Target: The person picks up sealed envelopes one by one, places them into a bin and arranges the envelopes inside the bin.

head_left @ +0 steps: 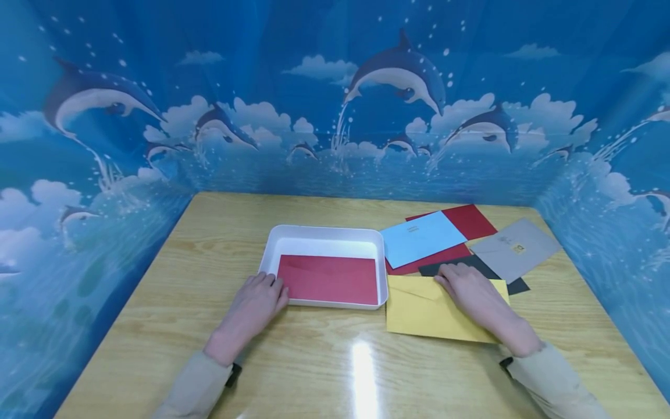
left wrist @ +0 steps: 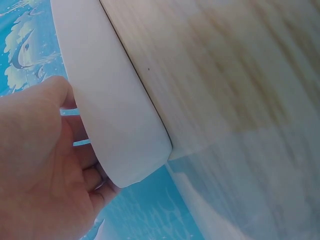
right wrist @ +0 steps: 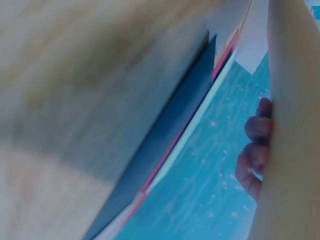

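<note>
My left hand grips the near-left corner of a white plastic tray. In the left wrist view its thumb and fingers curl about the tray's end. A red envelope lies flat inside the tray. To the tray's right, my right hand holds a yellow envelope by its far edge. Fingertips show beyond that envelope's edge in the right wrist view, where the envelope stands raised off the table. Part of the yellow envelope is hidden under the hand and forearm.
Right of the tray lie overlapping envelopes: a light blue one, a red one, a grey one and a dark one. Another red edge shows under the blue. A dolphin-print curtain encloses the wooden table.
</note>
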A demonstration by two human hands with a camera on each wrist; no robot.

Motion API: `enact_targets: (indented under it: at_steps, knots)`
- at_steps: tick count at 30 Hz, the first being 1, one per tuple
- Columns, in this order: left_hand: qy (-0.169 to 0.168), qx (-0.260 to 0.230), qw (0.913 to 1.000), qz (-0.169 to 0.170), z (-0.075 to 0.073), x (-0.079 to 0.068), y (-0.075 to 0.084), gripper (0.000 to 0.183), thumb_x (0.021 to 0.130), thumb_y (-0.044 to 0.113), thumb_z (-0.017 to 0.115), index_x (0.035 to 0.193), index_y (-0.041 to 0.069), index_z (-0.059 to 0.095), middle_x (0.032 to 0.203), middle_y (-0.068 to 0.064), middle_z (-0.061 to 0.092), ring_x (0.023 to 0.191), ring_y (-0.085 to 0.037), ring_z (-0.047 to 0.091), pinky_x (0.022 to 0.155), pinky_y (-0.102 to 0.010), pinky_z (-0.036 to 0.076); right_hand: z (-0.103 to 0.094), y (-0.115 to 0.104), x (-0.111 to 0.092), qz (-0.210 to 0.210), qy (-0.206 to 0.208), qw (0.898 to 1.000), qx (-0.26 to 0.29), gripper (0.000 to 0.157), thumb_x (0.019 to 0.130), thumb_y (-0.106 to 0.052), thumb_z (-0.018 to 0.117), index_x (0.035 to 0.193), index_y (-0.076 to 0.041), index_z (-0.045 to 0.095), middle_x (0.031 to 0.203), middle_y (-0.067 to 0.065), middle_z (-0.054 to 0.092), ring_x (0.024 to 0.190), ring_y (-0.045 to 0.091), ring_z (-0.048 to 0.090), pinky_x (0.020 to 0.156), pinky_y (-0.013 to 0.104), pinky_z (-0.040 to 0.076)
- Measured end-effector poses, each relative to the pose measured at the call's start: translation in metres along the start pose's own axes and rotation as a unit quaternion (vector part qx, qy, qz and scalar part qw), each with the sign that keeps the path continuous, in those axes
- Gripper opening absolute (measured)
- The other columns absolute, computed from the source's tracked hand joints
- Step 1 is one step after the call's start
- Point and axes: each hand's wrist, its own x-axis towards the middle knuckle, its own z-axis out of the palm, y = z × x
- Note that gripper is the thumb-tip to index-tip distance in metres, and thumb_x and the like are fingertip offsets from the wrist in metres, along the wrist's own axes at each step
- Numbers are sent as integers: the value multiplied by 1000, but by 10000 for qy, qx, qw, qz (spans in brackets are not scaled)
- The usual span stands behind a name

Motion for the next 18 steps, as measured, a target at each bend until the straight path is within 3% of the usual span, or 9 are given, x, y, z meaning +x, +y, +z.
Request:
enact_targets:
  at_steps: [6, 12, 18]
  knots:
    - [21, 27, 10000, 37, 1, -1, -1, 17, 96, 16, 64, 84, 3, 62, 69, -2, 43, 67, -21, 37, 65, -35, 40, -13, 4, 1, -291, 595, 9974, -293, 11, 95, -19, 70, 95, -11, 62, 79, -2, 56, 75, 18, 52, 75, 40, 48]
    - [77, 95, 9998, 138, 0, -1, -1, 14, 93, 15, 66, 87, 3, 63, 70, -2, 44, 67, -21, 36, 64, -34, 40, -29, 9, 6, -432, 1019, 9931, -401, 18, 92, -16, 71, 85, -12, 55, 70, -3, 45, 67, 16, 43, 65, 35, 40]
    - [126, 126, 9997, 190, 1, -2, -1, 14, 92, 15, 66, 87, 3, 64, 69, -2, 43, 67, -20, 36, 64, -34, 40, -41, 12, 11, -497, 1383, 9880, -480, 14, 89, -15, 73, 90, -8, 61, 74, 1, 56, 68, 20, 53, 65, 40, 47]
